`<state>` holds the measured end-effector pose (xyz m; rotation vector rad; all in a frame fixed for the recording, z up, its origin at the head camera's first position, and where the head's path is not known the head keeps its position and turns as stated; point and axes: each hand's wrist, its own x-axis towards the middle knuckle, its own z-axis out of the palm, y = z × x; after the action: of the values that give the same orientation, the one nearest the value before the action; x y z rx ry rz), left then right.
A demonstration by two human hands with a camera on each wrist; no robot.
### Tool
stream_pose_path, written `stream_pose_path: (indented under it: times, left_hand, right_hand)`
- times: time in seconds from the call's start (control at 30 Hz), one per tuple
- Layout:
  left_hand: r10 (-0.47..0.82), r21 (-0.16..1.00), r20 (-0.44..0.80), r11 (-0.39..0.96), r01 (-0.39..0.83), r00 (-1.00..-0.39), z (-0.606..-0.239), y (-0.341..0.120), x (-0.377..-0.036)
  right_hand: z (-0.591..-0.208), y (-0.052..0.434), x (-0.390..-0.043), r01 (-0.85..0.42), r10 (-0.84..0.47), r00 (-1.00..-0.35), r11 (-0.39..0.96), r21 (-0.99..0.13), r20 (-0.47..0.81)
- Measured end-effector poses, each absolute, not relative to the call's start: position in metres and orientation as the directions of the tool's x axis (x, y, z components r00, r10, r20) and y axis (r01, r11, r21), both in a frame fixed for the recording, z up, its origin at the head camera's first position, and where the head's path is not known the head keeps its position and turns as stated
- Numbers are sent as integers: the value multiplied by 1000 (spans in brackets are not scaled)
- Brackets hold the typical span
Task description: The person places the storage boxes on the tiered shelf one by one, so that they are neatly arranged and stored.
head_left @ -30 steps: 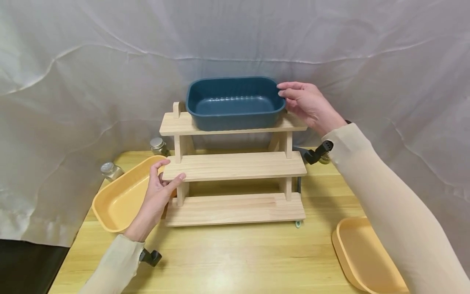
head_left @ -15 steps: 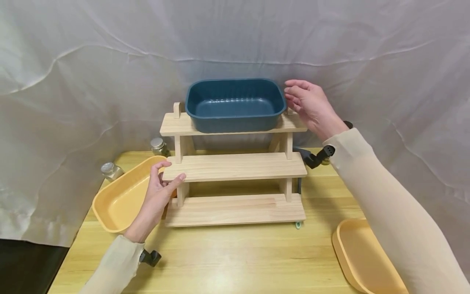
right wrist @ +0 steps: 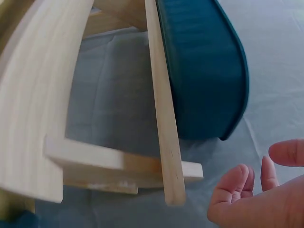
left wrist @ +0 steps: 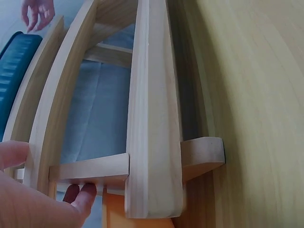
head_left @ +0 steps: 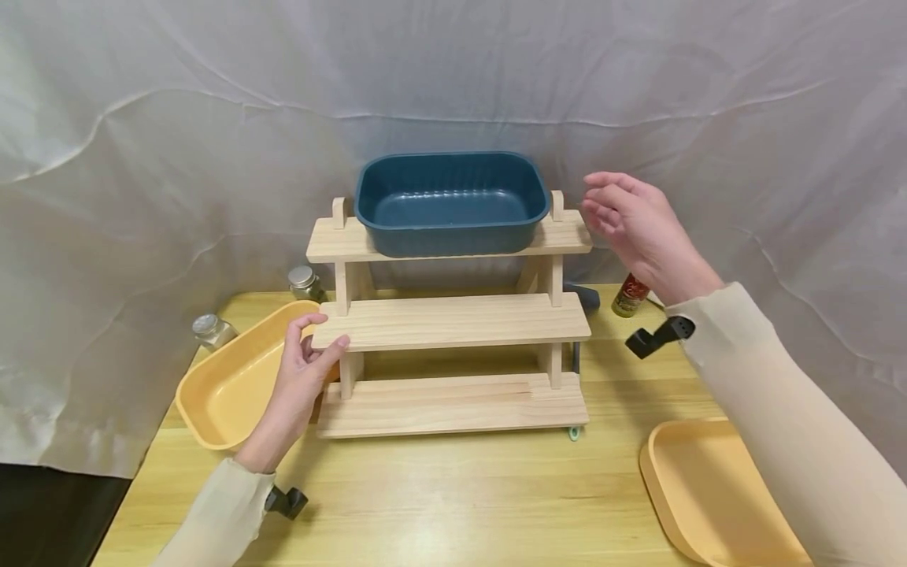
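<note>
A three-tier wooden shelf stand [head_left: 453, 321] rises on the table. On its top tier sits a blue plastic basin [head_left: 453, 236], nothing inside it. My left hand [head_left: 294, 378] grips the left end of the middle tier, thumb on the front edge; in the left wrist view its fingers [left wrist: 85, 197] reach under the board beside the upright. To the right of the basin, my right hand [head_left: 638, 224] hangs in the air with relaxed fingers, holding nothing. The right wrist view has a gap between this hand [right wrist: 266, 194] and the basin's end [right wrist: 209, 71].
A yellow basin [head_left: 234, 386] lies left of the stand, partly behind my left hand. Another one [head_left: 716, 488] is at the front right, under my right forearm. Two lidded glass jars [head_left: 303, 282] stand back left; a small red-labelled bottle [head_left: 631, 295] is back right.
My right hand has let go of the blue basin's right rim and moved away to the right, uncovering the red-labelled bottle. My left hand keeps its grip on the middle tier.
</note>
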<state>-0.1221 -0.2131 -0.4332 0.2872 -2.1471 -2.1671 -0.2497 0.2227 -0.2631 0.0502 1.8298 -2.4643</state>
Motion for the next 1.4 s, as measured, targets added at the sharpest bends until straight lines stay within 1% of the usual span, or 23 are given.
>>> stream_pose_path:
  times: [0.17,0.23,0.47,0.67,0.73,0.8,1.0,1.1,1.4]
  left_hand:
    - [-185,993,-77,-104,-58,-980,-433,-215,-119]
    - [-184,991,-81,-119,-59,-980,-433,-216,-117]
    - [-163,993,-86,-89,-72,-983,-433,-221,-114]
    - [-128,994,-81,-80,-71,-988,-430,-223,-116]
    - [-117,995,-79,-78,-70,-990,-429,-223,-117]
    - [-114,995,-79,-76,-71,-990,-429,-223,-118]
    - [-121,994,-90,-71,-82,-989,-429,-224,-118]
    - [-127,994,-95,-70,-87,-987,-429,-225,-116]
    - [-133,996,-73,-56,-66,-988,-430,-230,-114]
  right_hand:
    - [-266,243,-230,78,-50,-997,-299,-951,-66]
    - [-268,252,-223,77,-54,-996,-290,-954,-64]
    - [-279,280,-198,61,-72,-996,-221,-973,-46]
    - [-289,311,-177,28,-104,-995,-252,-967,-2]
    - [-291,323,-171,9,-114,-993,-231,-973,18]
    - [-293,333,-164,-5,-113,-993,-183,-983,26]
    - [-301,366,-137,-22,-67,-997,-84,-996,28]
    - [-308,383,-126,-58,-59,-996,-66,-996,62]
    - [-350,444,-102,-214,-118,-966,-143,-966,232]
